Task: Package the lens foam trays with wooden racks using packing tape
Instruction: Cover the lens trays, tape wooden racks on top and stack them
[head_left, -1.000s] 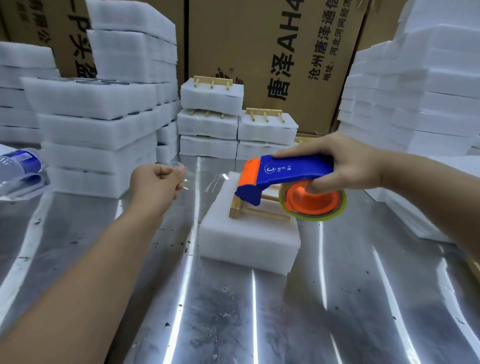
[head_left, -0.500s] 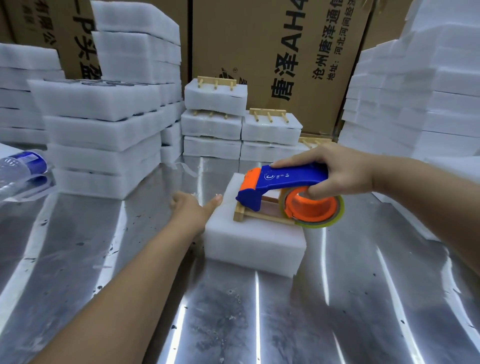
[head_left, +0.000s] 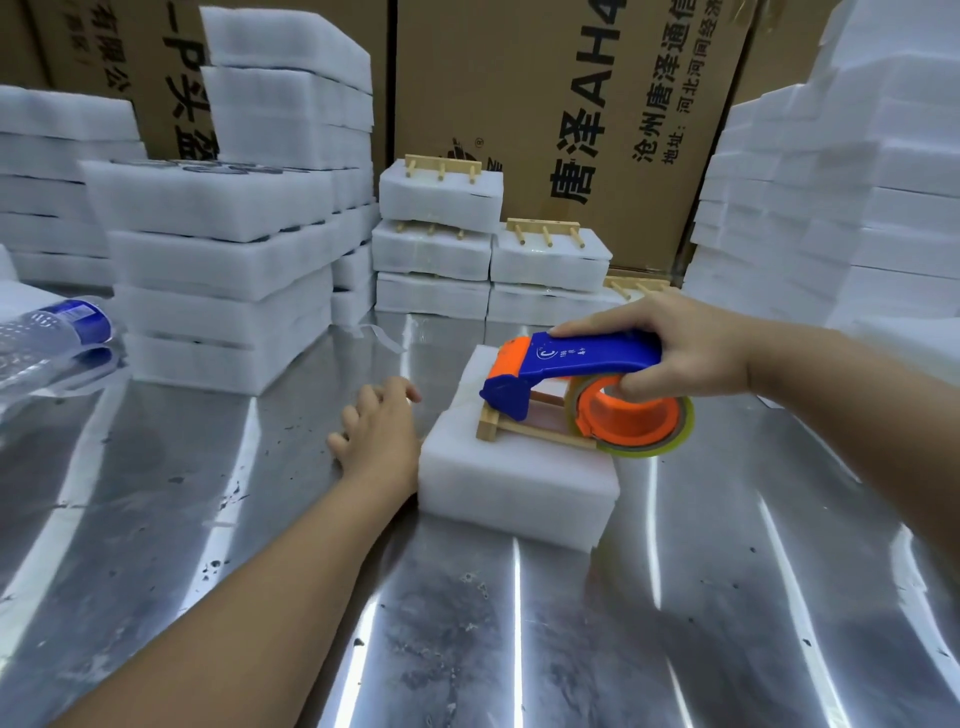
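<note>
A white foam tray block (head_left: 514, 483) lies on the metal table (head_left: 519, 634) with a wooden rack (head_left: 519, 428) on top. My right hand (head_left: 675, 353) grips a blue and orange tape dispenser (head_left: 582, 384) holding a roll of clear tape; its front end touches the rack's left part. My left hand (head_left: 379, 431) lies against the block's left side, fingers loosely bent, holding nothing that I can see.
Taped foam blocks with wooden racks (head_left: 441, 192) are stacked at the back centre. Tall foam stacks stand at the left (head_left: 223, 249) and right (head_left: 857, 182). Cardboard boxes (head_left: 571, 104) line the back. A plastic water bottle (head_left: 47, 332) lies at the left edge.
My left hand has dropped from the air, where it pinched a tape end, down to the block's left side. The dispenser has come lower onto the rack.
</note>
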